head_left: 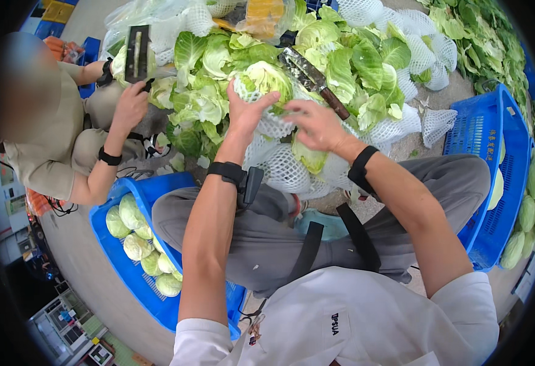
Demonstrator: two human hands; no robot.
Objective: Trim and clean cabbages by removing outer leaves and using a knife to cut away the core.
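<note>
My left hand (247, 108) grips a pale green cabbage (269, 80) that sits partly inside a white foam net sleeve (272, 125). My right hand (316, 125) holds a dark cleaver (309, 76) by its handle, with the blade pointing up and left beside the cabbage, and its fingers touch the net. Both wrists wear black bands. A pile of loose cabbage leaves (203, 100) lies just beyond my hands.
A person's hand (130, 107) at the left holds another cleaver (137, 53) over a cabbage. A blue crate (148, 189) by my left knee holds several trimmed cabbages; another blue crate (493, 131) stands at the right. Empty foam nets (402, 125) lie on the floor.
</note>
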